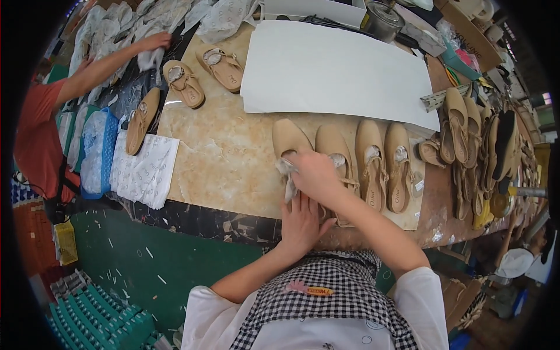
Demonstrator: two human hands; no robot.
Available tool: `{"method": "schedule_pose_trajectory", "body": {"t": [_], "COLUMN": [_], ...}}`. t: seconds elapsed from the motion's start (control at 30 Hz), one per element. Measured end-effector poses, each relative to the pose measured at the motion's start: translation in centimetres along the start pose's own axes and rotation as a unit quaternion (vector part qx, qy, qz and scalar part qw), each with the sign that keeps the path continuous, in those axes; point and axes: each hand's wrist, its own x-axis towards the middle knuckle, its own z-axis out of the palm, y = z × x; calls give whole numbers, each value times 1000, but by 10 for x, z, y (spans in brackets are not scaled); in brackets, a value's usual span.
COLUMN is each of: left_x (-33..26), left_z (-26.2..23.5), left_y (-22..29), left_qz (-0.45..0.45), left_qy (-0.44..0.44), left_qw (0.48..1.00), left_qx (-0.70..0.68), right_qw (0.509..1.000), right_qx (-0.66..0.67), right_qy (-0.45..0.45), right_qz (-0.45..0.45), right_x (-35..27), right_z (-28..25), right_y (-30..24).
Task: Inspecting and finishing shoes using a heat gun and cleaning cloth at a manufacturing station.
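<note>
Here, right hand [315, 174] wipes (cloth [287, 175]) shoe [290, 140].

Your right hand [315, 175] presses a crumpled tissue wad [287, 175] into the leftmost beige slingback shoe [290, 140] on the marble-patterned table [221, 157]. Your left hand [300, 224] lies flat at the shoe's heel. Three matching shoes [373, 163] stand just beside it.

Four beige shoes [373, 163] in a row, three more [184, 81] farther left, one white sheet [338, 70], one metal can [382, 20].
</note>
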Motion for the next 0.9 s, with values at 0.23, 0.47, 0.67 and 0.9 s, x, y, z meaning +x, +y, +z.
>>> {"method": "schedule_pose_trajectory", "body": {"t": [0.23,0.47,0.67,0.9], "left_x": [16,-1,8,7], "left_z": [-17,36,24,20], "left_y": [-10,5,15,20], "left_qz": [35,36,44,28], "left_qy": [48,15,-21,10], "left_qw": [993,997,999,999], "left_qx": [-103,-64,-23,-14], "right_qw": [684,997,983,996], "right_qx": [681,-41,-160,26], "right_qy": [88,-35,84,86], "right_qz": [246,50,-26,-12], "right_x": [-12,-19,16,24], "right_z": [-71,-21,9,-6], "right_y": [37,4,26,29]}}
